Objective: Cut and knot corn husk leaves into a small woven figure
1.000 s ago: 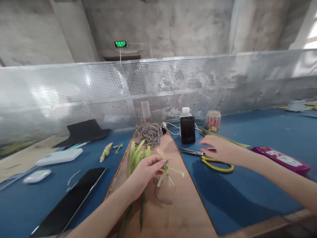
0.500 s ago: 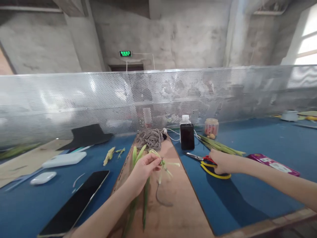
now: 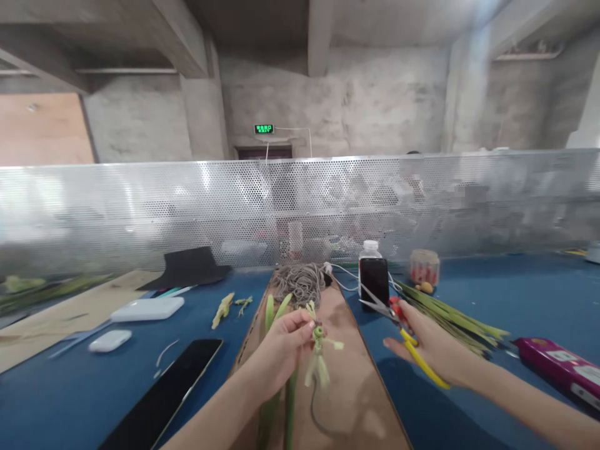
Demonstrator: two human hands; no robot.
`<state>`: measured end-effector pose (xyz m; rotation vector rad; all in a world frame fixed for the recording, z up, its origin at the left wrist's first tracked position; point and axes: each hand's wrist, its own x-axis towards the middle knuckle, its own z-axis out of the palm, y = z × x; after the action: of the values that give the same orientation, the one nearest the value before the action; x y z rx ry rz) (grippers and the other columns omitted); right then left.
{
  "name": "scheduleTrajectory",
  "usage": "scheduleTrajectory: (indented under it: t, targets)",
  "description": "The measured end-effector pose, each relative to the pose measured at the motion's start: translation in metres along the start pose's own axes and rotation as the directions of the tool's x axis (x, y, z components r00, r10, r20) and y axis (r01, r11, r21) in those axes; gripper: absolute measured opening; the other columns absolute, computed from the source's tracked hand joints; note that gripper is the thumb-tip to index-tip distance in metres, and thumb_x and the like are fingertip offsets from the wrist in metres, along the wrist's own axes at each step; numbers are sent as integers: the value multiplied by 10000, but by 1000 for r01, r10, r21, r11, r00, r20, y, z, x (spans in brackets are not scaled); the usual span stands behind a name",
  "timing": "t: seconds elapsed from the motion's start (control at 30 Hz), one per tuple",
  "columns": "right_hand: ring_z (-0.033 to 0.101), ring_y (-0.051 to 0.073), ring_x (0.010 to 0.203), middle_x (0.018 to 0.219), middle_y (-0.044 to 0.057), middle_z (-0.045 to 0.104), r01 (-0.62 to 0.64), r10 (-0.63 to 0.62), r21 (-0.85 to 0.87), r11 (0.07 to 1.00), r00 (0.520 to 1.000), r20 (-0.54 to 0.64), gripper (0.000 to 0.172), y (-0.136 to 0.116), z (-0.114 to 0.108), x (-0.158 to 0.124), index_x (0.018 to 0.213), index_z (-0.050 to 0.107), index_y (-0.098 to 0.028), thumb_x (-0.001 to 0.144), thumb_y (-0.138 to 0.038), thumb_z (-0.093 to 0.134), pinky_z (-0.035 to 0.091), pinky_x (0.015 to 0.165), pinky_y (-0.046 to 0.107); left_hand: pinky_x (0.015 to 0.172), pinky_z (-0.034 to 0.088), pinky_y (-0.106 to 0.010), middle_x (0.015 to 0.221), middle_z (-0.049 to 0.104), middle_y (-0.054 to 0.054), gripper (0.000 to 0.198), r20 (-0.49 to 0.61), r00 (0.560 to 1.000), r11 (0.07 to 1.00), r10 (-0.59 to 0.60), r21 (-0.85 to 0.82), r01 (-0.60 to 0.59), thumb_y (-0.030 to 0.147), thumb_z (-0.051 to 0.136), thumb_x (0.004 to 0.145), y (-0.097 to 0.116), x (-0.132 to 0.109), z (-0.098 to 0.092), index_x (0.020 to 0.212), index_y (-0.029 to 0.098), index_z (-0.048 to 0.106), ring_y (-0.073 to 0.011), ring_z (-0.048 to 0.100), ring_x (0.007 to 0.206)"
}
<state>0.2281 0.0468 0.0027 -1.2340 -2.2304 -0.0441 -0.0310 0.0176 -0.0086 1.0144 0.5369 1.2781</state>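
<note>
My left hand pinches a small knotted figure of pale green leaf strips between thumb and fingertips, over a brown board. Loose strip ends hang from the figure, and a thin grey cord lies below it. To the right, my right hand grips scissors with red and yellow handles. Their blades are parted and point left, in front of an upright black phone. Long green leaves run beneath my left wrist, partly hidden by it.
Grey cord is heaped at the board's far end. Behind the phone stands a white-capped bottle, with a jar farther right. Green stalks and a purple pack lie rightward. A large black phone lies left.
My right hand has raised the scissors off the blue table, and their blades have parted. The leaf figure has turned more upright in my left hand. The camera view has shifted.
</note>
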Motion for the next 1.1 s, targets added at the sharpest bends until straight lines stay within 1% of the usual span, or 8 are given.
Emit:
scheduleTrajectory:
  t: [0.1,0.17,0.33,0.5,0.7,0.87,0.97,1.1]
  targets:
    - [519,189,739,828,62,522,147,-148,54,988,989,12,254,-24,11,8,819,426,-182,658,-289,590,471,672,326,582,411,-204,582,566,8,147,9,1000,998,-2,-63,2,190,716,627,-2,0,-3,653,135,582,-77,522,535]
    - [504,199,771,839,71,507,221,-222,56,974,975,3,272,-33,20,16,808,426,-177,627,-263,610,467,702,338,570,410,-194,570,563,6,127,47,999,997,2,-74,2,189,699,648,-1,0,-4,643,132,586,-72,520,520]
    - [489,184,734,808,56,491,293,-292,90,952,956,-31,266,-29,37,30,813,417,-186,623,-218,600,468,658,316,553,412,-186,620,615,-27,90,146,988,998,-44,-28,49,204,668,682,2,-4,0,709,127,632,-82,543,533]
    - [477,180,723,797,49,499,283,-283,114,952,959,-14,217,-20,47,22,788,412,-199,648,-212,577,449,653,303,630,418,-195,688,650,-34,111,174,984,999,-40,-7,41,222,690,659,-6,-3,0,725,136,665,-99,569,616]
    - [461,174,676,752,36,488,263,-274,132,956,959,74,203,-24,45,15,722,377,-203,634,-203,560,421,590,281,694,406,-205,714,667,-25,131,210,974,996,-81,56,71,229,701,649,-12,-3,-2,750,148,682,-101,575,669]
    - [451,173,680,748,34,487,266,-279,125,956,955,101,208,-27,44,13,713,372,-202,615,-165,553,405,587,275,668,394,-192,710,671,-23,133,177,975,989,-135,91,120,234,718,629,-13,-3,0,725,151,676,-98,576,675]
    - [444,177,670,737,37,489,268,-277,97,958,957,90,232,-28,45,12,698,353,-205,616,-190,569,403,579,284,623,387,-179,664,659,-8,131,155,971,979,-180,126,161,239,727,615,-12,-5,2,698,152,674,-82,556,620]
    - [444,183,672,737,45,497,277,-281,58,959,956,79,253,-30,46,12,689,342,-208,621,-227,584,410,592,300,586,376,-173,623,647,8,145,121,975,978,-184,120,170,246,747,581,-12,-5,3,655,155,662,-68,527,566]
